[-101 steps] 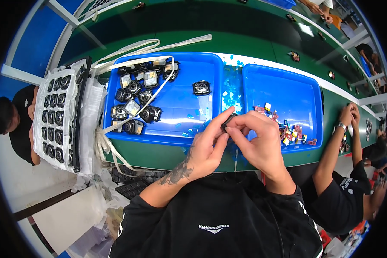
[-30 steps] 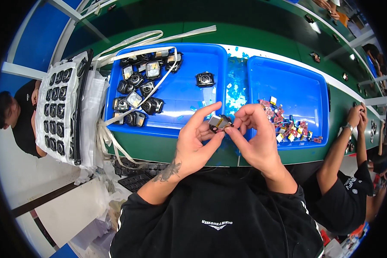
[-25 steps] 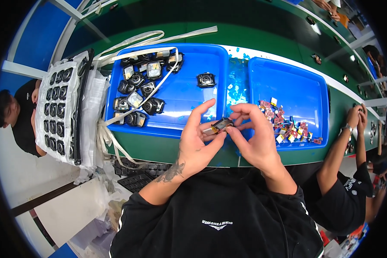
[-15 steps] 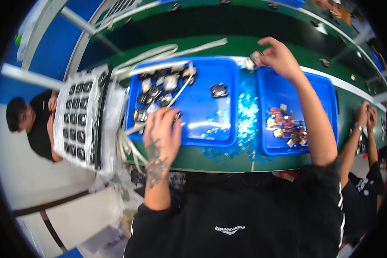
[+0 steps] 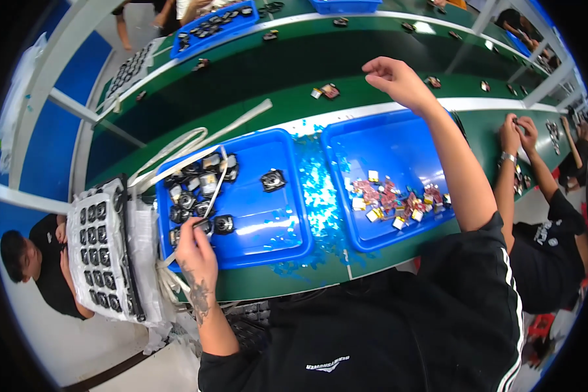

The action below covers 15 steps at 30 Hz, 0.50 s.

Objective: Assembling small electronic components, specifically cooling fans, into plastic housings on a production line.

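Observation:
My left hand (image 5: 198, 255) is at the front left corner of the left blue tray (image 5: 297, 196), its thumb and fingers closed on a small black housing (image 5: 204, 226). Several black housings with round centres, some with pale squares, are heaped in that tray. One black housing (image 5: 273, 180) lies apart on the tray's right side. Over the dark green belt (image 5: 268, 72) my right hand (image 5: 398, 81) reaches out, fingers stretched and nothing in them. Left of it on the belt rests a small reddish-brown part (image 5: 330, 90) with a pale square piece.
The right blue tray (image 5: 346, 225) holds a pile of small copper-coloured parts (image 5: 385, 196). Blue film scraps (image 5: 317, 189) litter the table between the trays. White strips (image 5: 196, 147) lie along the left tray. A white tray of black housings (image 5: 98, 255) stands left; co-workers sit on both sides.
My right hand has let go of the small part, which now lies on the belt. My left hand has turned and closed on a black housing. The whole view has shifted and turned.

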Motion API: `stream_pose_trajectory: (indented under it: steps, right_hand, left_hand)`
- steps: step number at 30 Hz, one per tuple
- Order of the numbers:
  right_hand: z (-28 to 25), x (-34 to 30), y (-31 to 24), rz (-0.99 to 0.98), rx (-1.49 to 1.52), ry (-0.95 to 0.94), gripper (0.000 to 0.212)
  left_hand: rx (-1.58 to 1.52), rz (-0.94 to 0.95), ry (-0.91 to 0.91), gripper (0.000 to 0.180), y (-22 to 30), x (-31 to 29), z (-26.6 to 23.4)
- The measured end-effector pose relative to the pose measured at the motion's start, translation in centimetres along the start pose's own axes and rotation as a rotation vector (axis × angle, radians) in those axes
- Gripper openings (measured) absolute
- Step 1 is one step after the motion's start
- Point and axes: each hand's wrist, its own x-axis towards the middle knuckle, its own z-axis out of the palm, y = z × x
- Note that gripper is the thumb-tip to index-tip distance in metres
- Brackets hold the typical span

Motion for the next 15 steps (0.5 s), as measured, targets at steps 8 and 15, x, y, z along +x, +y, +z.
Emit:
stream_pose_trajectory:
  steps: [8, 15]
  right_hand:
    - [-0.7, -14.2, -1.8, -0.024, -0.334, -0.348, 0.014]
    - [0.7, -18.5, -1.0, -0.006, -0.257, -0.295, 0.017]
  left_hand:
    - [-1.644, -0.524, -0.566, 0.029, 5.0, -2.5, 4.9]
    - [-1.423, -0.398, -0.604, 0.049, 7.5, -3.3, 5.7]
